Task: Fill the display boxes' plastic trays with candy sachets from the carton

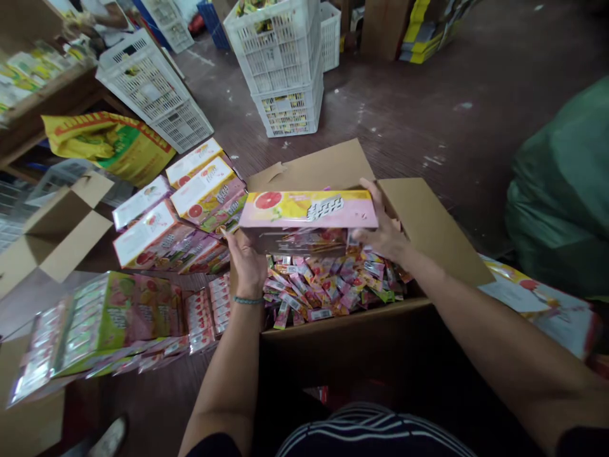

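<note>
Between my two hands is a long pink-and-yellow printed box [295, 216] with a cut grapefruit picture. My left hand [250, 260] grips its left end, and my right hand [383, 228] is closed around its right end. The face toward me looks dark, with sachet-like shapes showing; whether it is open I cannot tell. Directly below lies a heap of small pink stick sachets [323, 285] inside a cardboard carton [342, 317] whose flaps are folded out. Left of the carton, similar printed boxes [147, 231] are stacked, their white sides up.
Rows of packaged sachets [137, 311] lie at the left, near an open cardboard box [61, 228]. A yellow sack [114, 143] and white crates [285, 70] stand farther back. A green bag [561, 190] bulges at the right. Another person [107, 19] is at the upper left.
</note>
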Motion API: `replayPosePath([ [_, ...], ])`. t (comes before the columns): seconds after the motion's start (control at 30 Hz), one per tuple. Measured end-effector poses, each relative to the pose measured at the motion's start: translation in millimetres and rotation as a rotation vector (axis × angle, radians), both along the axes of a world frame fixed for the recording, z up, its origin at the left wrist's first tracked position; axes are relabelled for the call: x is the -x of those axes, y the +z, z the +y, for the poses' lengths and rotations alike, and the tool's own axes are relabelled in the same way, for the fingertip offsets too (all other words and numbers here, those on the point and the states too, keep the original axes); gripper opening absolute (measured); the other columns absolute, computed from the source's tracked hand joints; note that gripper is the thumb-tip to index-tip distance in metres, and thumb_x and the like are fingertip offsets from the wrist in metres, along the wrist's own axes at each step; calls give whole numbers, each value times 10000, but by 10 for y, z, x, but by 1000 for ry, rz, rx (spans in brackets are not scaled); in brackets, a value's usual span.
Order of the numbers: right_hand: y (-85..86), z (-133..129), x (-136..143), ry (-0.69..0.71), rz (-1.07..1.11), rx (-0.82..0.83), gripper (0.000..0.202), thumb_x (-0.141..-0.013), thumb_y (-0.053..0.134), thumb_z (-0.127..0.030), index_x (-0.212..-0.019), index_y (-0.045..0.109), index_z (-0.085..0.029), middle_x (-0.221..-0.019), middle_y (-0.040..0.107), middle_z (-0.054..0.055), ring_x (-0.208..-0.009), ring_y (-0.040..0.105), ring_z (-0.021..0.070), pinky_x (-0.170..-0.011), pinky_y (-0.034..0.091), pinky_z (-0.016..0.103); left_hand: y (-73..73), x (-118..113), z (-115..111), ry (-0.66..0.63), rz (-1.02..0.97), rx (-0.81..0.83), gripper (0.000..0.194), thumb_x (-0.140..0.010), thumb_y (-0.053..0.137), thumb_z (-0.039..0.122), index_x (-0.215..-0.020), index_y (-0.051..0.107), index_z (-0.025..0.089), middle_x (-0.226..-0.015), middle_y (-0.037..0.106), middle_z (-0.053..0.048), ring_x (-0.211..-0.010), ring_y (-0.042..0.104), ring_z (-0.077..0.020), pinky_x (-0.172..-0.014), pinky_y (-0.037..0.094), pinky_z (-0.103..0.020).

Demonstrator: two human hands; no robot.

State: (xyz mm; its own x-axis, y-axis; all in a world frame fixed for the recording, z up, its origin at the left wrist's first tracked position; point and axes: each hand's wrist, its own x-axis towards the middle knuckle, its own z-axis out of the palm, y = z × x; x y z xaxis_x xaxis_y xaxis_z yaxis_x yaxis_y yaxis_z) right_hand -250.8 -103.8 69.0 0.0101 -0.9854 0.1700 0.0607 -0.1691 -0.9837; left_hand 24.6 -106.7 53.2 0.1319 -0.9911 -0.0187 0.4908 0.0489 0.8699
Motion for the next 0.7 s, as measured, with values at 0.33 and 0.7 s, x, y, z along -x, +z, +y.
replayPosePath([
  [0.33,-153,-122,295,-15,104,272,1132,-652,758,-924,-1555,362,-367,-1519,464,79,-1399,444,395,-1157,443,559,53,260,20,-118,-91,94,768,-882,460,839,-1373,646,280,-1389,646,-84,-1460,449,-273,-1210,406,-418],
  [0.7,-300,-185,411,-90,216,331,930,-801,609,-933,-1506,405,-362,-1474,481,79,-1329,498,368,-1147,429,591,18,170,5,-222,-306,115,900,-891,230,890,-1521,499,306,-1513,544,-64,-1471,434,-264,-1222,393,-438],
])
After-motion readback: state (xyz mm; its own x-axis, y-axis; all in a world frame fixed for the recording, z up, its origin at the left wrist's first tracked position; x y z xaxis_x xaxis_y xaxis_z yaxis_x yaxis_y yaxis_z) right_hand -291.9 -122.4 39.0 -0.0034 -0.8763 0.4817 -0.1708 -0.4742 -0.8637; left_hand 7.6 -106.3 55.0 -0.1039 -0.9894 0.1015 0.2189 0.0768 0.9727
